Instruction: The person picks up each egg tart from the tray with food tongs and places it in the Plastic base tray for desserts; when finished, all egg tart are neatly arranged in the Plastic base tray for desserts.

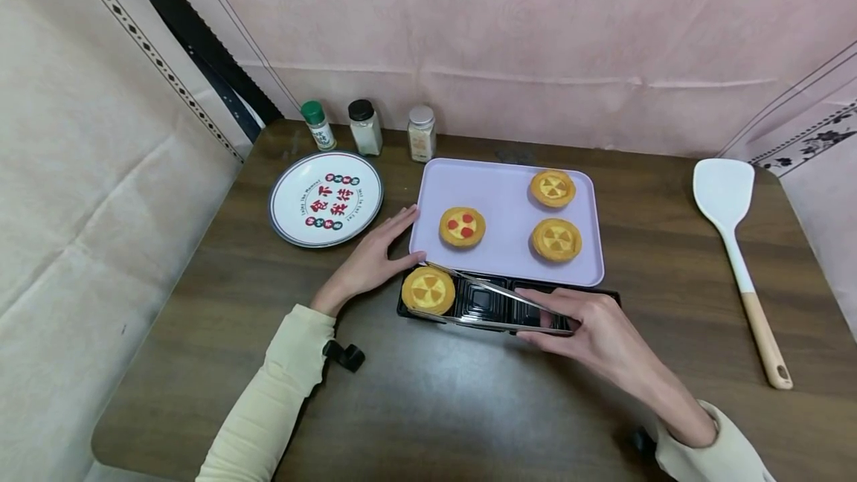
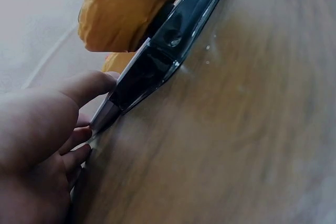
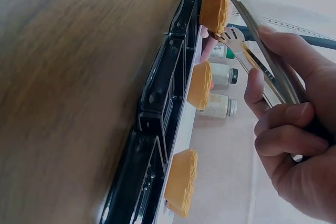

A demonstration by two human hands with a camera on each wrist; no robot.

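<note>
The tart (image 1: 428, 290) sits in the left end slot of the black tray (image 1: 589, 296), gripped between the tips of the tongs (image 1: 498, 303) just beside the left hand's thumb. It looks light and crumbly, so I judge it wants a gentle squeeze at the crust rim. The right hand (image 1: 596, 326) pinches the tongs; the left hand (image 1: 375, 259), fingers spread flat, steadies the tray's corner. Three more tarts lie on the lilac tray (image 1: 509, 259) beyond both hands.

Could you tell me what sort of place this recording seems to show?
Probably a staged kitchen-style tabletop: a wooden table against a pink backdrop, with seasoning jars, a tray of tarts and a white spatula.
</note>
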